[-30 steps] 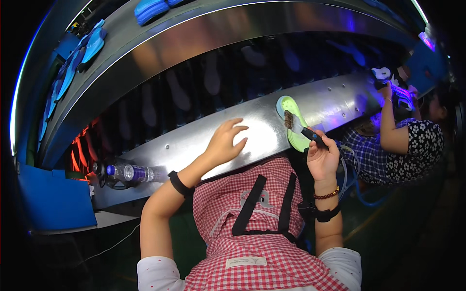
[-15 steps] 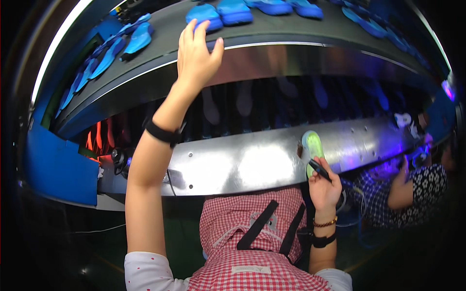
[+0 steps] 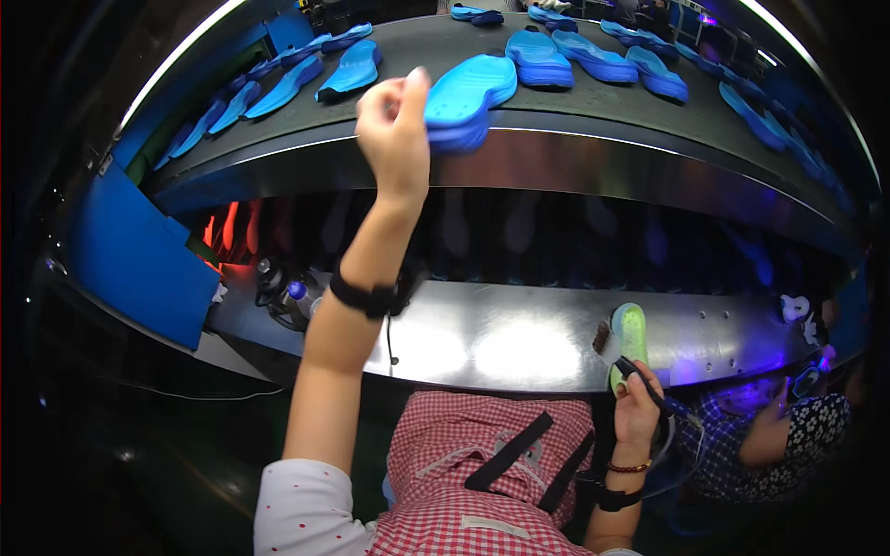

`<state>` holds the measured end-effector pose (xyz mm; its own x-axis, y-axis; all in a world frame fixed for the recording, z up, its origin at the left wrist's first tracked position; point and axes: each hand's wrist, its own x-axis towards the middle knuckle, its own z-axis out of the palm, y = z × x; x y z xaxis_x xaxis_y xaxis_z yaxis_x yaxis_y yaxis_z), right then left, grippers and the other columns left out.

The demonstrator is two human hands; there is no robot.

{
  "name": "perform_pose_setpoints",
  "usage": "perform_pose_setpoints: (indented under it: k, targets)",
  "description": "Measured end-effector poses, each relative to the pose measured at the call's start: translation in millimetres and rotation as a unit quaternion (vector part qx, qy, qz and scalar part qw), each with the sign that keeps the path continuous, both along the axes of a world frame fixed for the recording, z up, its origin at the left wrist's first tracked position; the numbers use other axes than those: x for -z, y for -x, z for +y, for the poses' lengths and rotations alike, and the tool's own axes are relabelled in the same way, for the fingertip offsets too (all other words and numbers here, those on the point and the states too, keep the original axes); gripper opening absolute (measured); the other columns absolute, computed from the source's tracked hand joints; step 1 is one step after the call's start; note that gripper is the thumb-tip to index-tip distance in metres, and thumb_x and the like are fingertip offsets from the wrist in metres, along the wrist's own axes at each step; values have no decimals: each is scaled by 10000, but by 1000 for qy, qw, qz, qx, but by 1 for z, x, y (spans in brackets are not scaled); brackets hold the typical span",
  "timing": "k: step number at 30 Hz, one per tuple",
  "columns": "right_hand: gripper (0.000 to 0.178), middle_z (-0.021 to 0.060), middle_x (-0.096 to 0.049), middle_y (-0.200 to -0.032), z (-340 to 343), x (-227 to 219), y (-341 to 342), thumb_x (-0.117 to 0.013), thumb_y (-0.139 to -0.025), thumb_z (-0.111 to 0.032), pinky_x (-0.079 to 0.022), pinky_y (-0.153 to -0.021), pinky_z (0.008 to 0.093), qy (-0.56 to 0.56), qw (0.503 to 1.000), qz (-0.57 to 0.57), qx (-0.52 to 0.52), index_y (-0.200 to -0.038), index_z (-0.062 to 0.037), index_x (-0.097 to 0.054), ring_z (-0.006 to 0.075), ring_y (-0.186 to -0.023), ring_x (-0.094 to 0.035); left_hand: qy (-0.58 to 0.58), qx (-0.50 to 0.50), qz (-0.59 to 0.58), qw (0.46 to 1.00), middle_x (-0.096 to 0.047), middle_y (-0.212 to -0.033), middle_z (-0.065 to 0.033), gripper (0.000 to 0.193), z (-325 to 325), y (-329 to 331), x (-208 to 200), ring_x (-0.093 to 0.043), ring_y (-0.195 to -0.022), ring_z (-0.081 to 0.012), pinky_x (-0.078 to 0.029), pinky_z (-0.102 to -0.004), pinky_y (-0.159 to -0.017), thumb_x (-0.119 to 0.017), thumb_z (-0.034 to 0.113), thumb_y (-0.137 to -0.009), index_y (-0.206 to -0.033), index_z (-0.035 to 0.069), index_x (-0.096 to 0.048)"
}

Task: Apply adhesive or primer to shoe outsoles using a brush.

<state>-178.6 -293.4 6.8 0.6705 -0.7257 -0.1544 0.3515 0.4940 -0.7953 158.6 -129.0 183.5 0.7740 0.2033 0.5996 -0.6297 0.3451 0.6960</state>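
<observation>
My left hand (image 3: 394,130), raised to the front edge of the belt, is closed on the near end of a blue shoe sole (image 3: 473,93). That sole is tilted and hangs partly over the belt's edge. Lower right, my right hand (image 3: 638,412) grips a brush (image 3: 640,378) with a dark handle and brown bristles. Right beside the brush is a yellow-green shoe sole (image 3: 630,326) over the metal ledge (image 3: 491,338). Whether my right fingers also hold this sole, I cannot tell.
More blue soles (image 3: 540,60) lie in rows along the dark conveyor belt (image 3: 408,104). Under it, soles hang or stand in a dark recess, lit red at the left. A dark bottle-like object (image 3: 283,295) stands on the ledge. Another person (image 3: 760,435) sits at the right.
My left hand has gone from reaching at the belt to holding a blue sole, drawn toward me off the row. My right hand still holds the brush.
</observation>
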Motion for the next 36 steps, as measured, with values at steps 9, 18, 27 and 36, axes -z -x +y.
perform_pose_setpoints:
  k: [9,18,27,36]
  targets:
    - [240,119,-608,-985,-1,-17,-20,-557,-796,-32,-446,-741,262,35,995,-68,-64,-1031,20,-567,185,-873,-575,1,524,281,804,-524,-1129,-160,577,96,83,90,-560,-998,-235,-466,-395,-850,-585,249,-796,-1240,-51,-371]
    - [218,92,-628,-887,32,-15,-60,-625,-755,2,-445,-733,227,-8,979,11,-204,-968,44,-607,118,-778,-566,16,631,447,634,-349,-1297,-275,911,86,201,212,-436,-1148,-386,-384,-503,-941,-493,636,-758,-1353,-2,-227]
    - [189,88,-650,-868,55,-9,-97,-648,-756,-35,-470,-746,231,139,940,75,-303,-933,28,-624,111,-780,-599,238,607,480,587,-436,-1220,-269,973,70,204,206,-457,-1120,-398,-361,-521,-949,-104,792,-728,-1330,55,-307]
    - [200,112,-610,-748,86,-26,-113,-662,-703,-118,-456,-631,266,474,841,53,-256,-878,-20,-665,179,-700,-581,231,387,554,700,-510,-1159,-169,794,51,210,196,-520,-1039,-301,-402,-447,-918,-150,691,-820,-1270,80,-386]
